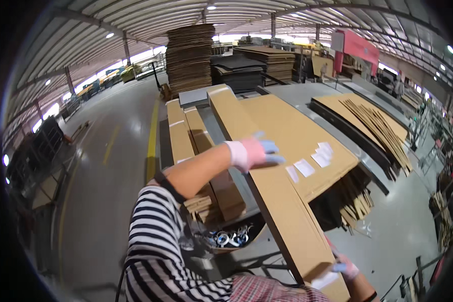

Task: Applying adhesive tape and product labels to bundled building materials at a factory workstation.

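A long, narrow cardboard box [282, 216] runs from my lower right up toward the far middle and lies tilted over a pile of cardboard. My left hand [254, 152], in a pink and blue glove, is stretched out over the middle of this box with its fingers apart, touching or just above its top face. My right hand [346, 267], also gloved, grips the near end of the box beside a white label [324, 280]. A wide flat cardboard sheet [297, 126] with a few white labels [307, 166] lies right of the box.
Two more long boxes [178, 136] lie to the left. A bin of metal parts [230, 236] sits below my left arm. Tall cardboard stacks [189, 58] stand at the back, fanned sheets [375, 123] lie to the right, and a yellow floor line [152, 136] runs along the left.
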The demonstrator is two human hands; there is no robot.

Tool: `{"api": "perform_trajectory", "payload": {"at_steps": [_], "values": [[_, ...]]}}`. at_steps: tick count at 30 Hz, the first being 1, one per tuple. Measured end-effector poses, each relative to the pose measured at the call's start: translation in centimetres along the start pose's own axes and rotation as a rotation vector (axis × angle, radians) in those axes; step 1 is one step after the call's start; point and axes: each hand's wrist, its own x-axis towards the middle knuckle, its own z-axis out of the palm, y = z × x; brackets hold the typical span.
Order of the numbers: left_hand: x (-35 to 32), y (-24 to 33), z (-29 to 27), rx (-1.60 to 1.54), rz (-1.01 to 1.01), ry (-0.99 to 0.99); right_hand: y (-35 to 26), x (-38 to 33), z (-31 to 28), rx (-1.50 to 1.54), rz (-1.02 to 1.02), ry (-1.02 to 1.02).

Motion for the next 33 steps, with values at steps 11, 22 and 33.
{"api": "perform_trajectory", "payload": {"at_steps": [11,22,33], "values": [[-16.9,-7.4,26.5,-0.359,-0.771,0.038,-5.3,44.0,17.2,-0.305,-0.134,0.012],[-15.5,0.7,16.2,-0.737,-0.591,0.546,-0.6,23.3,4.3,-0.726,-0.099,0.196],[20.0,29.8,32.6,-1.448,-0.683,0.009,22.1,3.8,-20.7,-0.800,0.745,0.468]]}}
